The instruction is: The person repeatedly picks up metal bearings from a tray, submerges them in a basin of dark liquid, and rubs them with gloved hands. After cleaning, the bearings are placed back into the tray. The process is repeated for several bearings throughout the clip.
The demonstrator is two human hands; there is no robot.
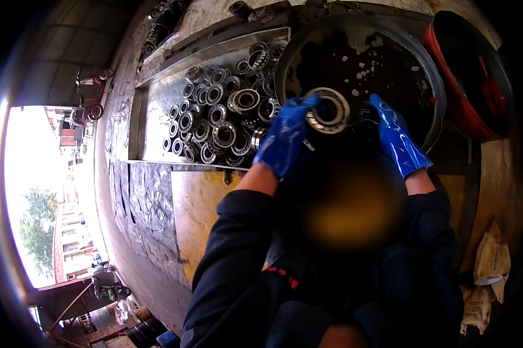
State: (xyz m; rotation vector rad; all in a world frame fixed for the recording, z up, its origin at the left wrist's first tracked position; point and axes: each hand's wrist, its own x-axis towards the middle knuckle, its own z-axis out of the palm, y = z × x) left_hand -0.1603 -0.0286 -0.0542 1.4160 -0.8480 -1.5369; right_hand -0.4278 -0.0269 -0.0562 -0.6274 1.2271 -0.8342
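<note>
My left hand, in a shiny blue glove, grips a bearing by its left side. The ring is tilted so that its round opening shows, and it is held over the near part of a large round basin with dark contents and pale patches. Across from it, my right hand, gloved the same way, is above the basin's right part with its visible fingers stretched out. Beside those fingers is a dark, ridged thing, too shadowed to name. The bearing and my right hand are apart.
Left of the basin, a shallow metal tray holds many bearings, some stacked. A red tub stands at the right. Yellowish board lies nearer me. Paper sacks are at the lower right. A blurred dark-and-yellow shape covers the lower middle.
</note>
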